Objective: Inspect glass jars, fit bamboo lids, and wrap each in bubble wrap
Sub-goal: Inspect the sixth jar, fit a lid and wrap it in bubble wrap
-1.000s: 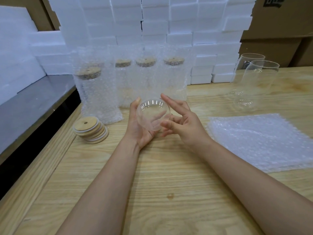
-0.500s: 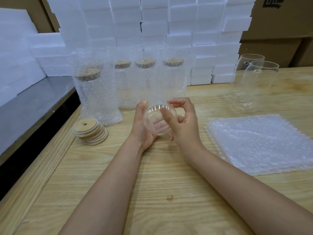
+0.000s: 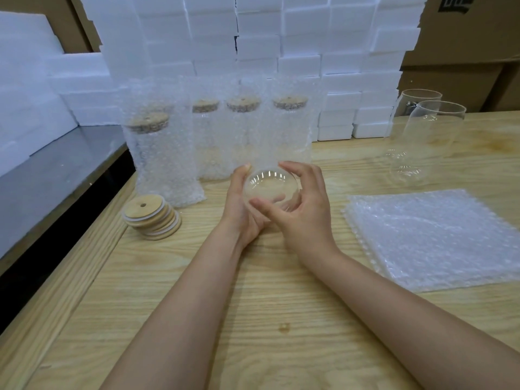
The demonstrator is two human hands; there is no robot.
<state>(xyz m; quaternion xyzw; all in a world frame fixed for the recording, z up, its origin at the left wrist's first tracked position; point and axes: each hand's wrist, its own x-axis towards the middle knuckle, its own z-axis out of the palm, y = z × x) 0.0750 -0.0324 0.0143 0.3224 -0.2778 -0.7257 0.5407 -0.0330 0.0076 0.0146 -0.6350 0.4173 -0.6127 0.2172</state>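
A clear glass jar lies on its side between both hands, its round end facing me, above the wooden table. My left hand cups it from the left and below. My right hand grips it from the right, thumb across the front and fingers over the top. A stack of bamboo lids sits to the left. Flat bubble wrap sheets lie to the right. Two bare glass jars stand at the back right.
Several jars with bamboo lids, wrapped in bubble wrap, stand in a row behind my hands. White foam blocks are stacked behind them, with cardboard boxes at the back right. A grey metal surface adjoins the table's left edge.
My right hand has closed around the jar, its fingers now curled over the top and thumb across the front. The jar has shifted slightly right between my hands.
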